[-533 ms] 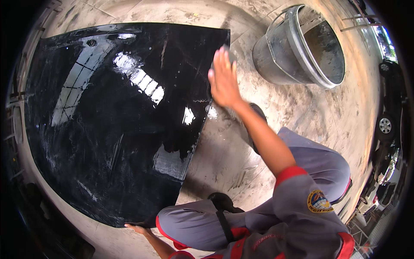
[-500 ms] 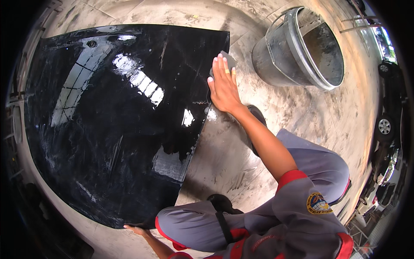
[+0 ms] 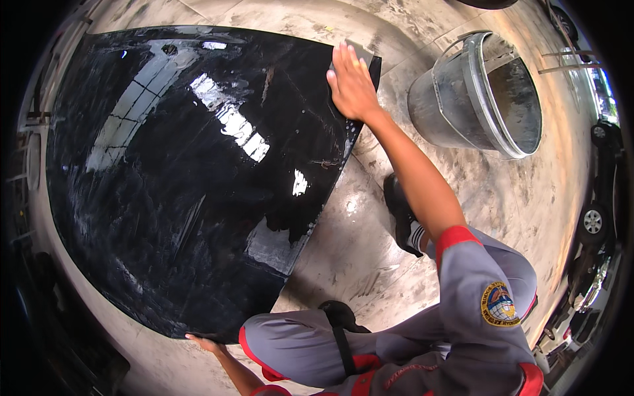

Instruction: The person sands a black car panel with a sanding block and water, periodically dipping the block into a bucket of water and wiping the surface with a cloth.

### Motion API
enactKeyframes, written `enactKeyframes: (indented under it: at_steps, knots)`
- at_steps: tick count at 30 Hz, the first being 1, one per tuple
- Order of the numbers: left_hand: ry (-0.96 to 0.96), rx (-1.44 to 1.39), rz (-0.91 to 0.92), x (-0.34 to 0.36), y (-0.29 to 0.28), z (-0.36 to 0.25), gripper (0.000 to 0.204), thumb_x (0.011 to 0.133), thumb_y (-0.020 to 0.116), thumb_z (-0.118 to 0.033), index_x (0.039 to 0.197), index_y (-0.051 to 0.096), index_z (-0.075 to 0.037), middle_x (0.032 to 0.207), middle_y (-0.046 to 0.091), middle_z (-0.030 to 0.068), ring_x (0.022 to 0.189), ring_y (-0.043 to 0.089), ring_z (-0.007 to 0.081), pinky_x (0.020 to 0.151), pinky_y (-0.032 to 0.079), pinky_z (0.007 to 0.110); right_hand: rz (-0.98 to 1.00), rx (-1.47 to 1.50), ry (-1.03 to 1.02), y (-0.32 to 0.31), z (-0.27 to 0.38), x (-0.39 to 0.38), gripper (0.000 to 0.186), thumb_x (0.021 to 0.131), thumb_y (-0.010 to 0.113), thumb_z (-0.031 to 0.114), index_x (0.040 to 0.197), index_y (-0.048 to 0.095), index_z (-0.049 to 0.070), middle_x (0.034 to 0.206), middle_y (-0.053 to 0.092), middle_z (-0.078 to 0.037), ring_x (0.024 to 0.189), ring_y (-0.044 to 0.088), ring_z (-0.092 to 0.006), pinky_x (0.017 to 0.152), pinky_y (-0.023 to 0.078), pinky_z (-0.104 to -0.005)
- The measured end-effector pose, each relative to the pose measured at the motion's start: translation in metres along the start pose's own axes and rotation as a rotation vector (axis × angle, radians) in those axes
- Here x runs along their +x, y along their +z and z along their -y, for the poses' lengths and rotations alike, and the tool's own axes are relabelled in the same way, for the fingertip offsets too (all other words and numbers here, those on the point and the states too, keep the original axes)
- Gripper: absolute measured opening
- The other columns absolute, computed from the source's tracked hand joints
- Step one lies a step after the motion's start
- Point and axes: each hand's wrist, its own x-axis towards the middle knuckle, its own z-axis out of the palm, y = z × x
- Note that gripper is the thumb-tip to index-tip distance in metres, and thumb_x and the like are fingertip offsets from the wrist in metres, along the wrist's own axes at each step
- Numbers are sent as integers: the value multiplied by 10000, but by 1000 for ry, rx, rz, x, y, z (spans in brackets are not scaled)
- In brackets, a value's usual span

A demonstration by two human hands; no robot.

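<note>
A wet, scratched black panel [image 3: 165,231] with a curved edge and bright reflections lies across the left and middle of the view. My right hand [image 3: 353,86] rests on a grey block [image 3: 360,49] near the panel's top right corner, fingers straight and together over it; the block shows just beyond my fingertips. At the lower left, beside my bent knee, my left hand [image 3: 203,342] grips the rim of the panel, its fingers partly hidden.
A grimy bucket [image 3: 446,99] with a handle stands right of the panel on stained concrete floor [image 3: 350,264]. My shoe [image 3: 403,218] is between panel and bucket. Parked vehicles [image 3: 591,221] line the far right rim; dark shapes and metal bars edge the left.
My right hand and the grey block have moved up along the panel's edge toward its corner. The whole view has shifted a little, and more of my shoe shows. My left hand stays at the rim.
</note>
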Motion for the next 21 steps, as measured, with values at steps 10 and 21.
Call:
enactKeyframes:
  at_steps: [10, 21]
  knots:
    - [-21, 21, -6, -6, -12, -4, 960, 947, 381, -732, 1527, 278, 26, 1596, 280, 173, 1426, 331, 324, 1213, 255, 439, 177, 2, -129, -16, 54, -37, 553, 966, 479, 212, 1427, 365, -70, 1506, 354, -269, 1404, 350, -394, 1145, 286, -485]
    - [2, 18, 2, -20, -6, -17, 971, 955, 372, -726, 1544, 225, 33, 1612, 240, 174, 1449, 294, 321, 1217, 237, 426, 261, 142, -335, -4, 147, -134, 592, 918, 510, 236, 1431, 400, -40, 1522, 371, -209, 1390, 374, -373, 1150, 300, -468]
